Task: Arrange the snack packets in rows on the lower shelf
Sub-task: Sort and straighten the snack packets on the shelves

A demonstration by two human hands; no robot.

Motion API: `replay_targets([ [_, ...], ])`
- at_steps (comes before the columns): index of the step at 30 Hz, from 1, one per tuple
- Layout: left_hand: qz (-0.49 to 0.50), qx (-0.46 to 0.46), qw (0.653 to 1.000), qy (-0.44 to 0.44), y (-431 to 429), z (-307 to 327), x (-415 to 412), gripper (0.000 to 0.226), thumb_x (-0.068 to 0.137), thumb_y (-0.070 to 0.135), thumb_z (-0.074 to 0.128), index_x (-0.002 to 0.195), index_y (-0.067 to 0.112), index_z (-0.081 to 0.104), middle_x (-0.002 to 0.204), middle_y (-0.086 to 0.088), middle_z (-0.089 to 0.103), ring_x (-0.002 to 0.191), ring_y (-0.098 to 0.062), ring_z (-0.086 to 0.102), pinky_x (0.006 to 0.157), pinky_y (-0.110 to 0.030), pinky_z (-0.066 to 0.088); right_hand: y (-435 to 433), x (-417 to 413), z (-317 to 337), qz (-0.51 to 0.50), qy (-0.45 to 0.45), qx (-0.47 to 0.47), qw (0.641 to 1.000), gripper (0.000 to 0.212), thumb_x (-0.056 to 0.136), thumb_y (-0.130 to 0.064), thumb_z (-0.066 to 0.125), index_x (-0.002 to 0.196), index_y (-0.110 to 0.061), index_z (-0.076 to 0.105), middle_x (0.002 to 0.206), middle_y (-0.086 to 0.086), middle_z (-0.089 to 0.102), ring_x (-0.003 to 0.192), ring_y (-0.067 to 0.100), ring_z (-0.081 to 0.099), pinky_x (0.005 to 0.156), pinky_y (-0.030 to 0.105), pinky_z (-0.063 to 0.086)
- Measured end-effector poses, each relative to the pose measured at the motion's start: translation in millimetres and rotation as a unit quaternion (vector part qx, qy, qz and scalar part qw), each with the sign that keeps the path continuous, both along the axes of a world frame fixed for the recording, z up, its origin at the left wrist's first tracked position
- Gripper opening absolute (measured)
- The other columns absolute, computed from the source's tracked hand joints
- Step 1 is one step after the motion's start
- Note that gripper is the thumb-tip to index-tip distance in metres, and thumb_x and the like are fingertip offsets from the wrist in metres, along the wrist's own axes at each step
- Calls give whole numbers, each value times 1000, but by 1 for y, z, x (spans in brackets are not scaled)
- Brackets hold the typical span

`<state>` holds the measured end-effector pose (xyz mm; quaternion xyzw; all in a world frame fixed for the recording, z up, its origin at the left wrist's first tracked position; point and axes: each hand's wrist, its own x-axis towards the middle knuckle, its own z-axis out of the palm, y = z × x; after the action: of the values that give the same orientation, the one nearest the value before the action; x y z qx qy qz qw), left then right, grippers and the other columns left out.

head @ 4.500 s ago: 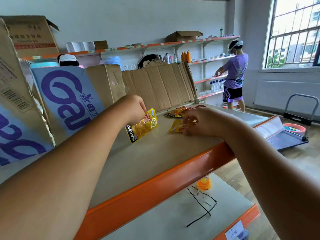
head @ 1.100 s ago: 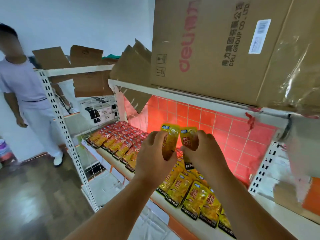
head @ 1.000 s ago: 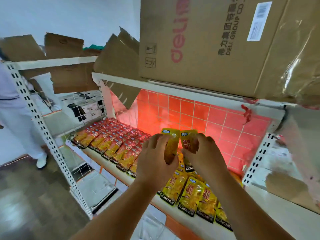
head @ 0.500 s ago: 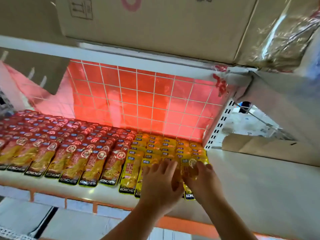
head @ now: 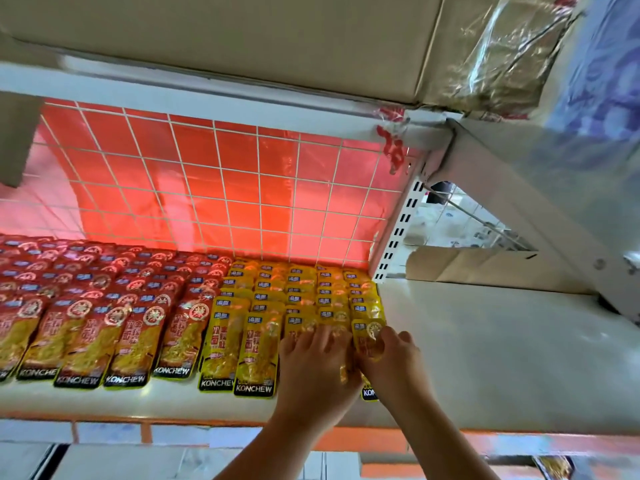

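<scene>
The white lower shelf (head: 485, 358) holds overlapping rows of red snack packets (head: 131, 341) on the left and yellow snack packets (head: 256, 355) to their right. My left hand (head: 318, 372) lies flat with its fingers spread on the front packet of one yellow row and hides most of it. Beside it, my right hand (head: 394, 365) grips the front yellow packet (head: 367, 336) of the rightmost row, fingertips on its upper half. Both hands touch each other at the shelf's front.
A red wire-grid back panel (head: 214, 188) closes the shelf behind the rows. Right above runs the upper shelf board (head: 207, 95) under a large cardboard box (head: 242, 39). A perforated upright (head: 398, 233) and a cardboard sheet (head: 485, 268) stand right of the rows.
I turned from another shelf carrying two yellow packets, brought them down to this shelf and laid them at the front of the right rows. The view has moved in closer.
</scene>
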<state>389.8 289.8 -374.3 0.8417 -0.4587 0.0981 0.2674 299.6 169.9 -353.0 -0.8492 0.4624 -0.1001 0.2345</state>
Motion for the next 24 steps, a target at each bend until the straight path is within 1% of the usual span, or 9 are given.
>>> replay_targets([
  [3, -16, 11, 1000, -21, 2, -6, 1, 30, 74, 51, 65, 98, 33, 68, 106, 9, 62, 94, -22, 56, 84, -43, 39, -2, 1, -3, -4, 5, -4, 1000, 47, 81, -52, 72, 115, -23, 59, 98, 2, 50, 96, 28, 57, 76, 38, 53],
  [6, -37, 50, 997, -49, 7, -14, 3, 38, 78, 55, 61, 107, 33, 70, 115, 6, 64, 105, -26, 57, 87, -47, 45, -5, 3, -5, -10, 8, -7, 1000, 50, 81, -50, 73, 118, -22, 58, 102, 2, 50, 99, 27, 55, 77, 38, 53],
  [9, -40, 59, 995, -63, 8, -17, 5, 39, 77, 52, 63, 109, 31, 71, 116, 6, 64, 104, -27, 57, 85, -47, 48, -6, 6, -5, -7, 13, -19, 1000, 51, 83, -52, 72, 121, -23, 56, 105, 2, 50, 100, 26, 55, 77, 37, 52],
  [12, -38, 60, 996, -58, 7, -19, 5, 34, 78, 45, 64, 107, 30, 73, 117, 7, 63, 105, -26, 56, 85, -47, 46, -6, 7, -7, -7, 10, -28, 1000, 52, 83, -54, 71, 122, -23, 55, 105, 2, 50, 100, 26, 54, 76, 37, 52],
  [15, -48, 63, 996, -53, 6, -21, 5, 33, 80, 42, 62, 109, 30, 72, 122, 7, 63, 107, -25, 59, 87, -48, 48, -6, 6, -9, -11, 13, -30, 999, 53, 84, -57, 70, 121, -22, 55, 105, 2, 50, 101, 26, 53, 75, 36, 50],
  [20, -54, 77, 994, -50, 5, -22, 6, 35, 82, 43, 60, 112, 32, 72, 132, 9, 62, 115, -21, 59, 91, -50, 51, -6, 5, -11, -13, 14, -28, 999, 53, 84, -58, 69, 121, -22, 54, 106, 3, 50, 102, 26, 53, 74, 36, 49],
  [24, -58, 87, 994, -45, 3, -22, 6, 35, 84, 44, 60, 114, 33, 72, 134, 9, 61, 117, -19, 59, 93, -49, 51, -7, 5, -13, -14, 13, -26, 999, 53, 85, -57, 69, 120, -20, 56, 107, 4, 51, 102, 27, 53, 74, 35, 49],
])
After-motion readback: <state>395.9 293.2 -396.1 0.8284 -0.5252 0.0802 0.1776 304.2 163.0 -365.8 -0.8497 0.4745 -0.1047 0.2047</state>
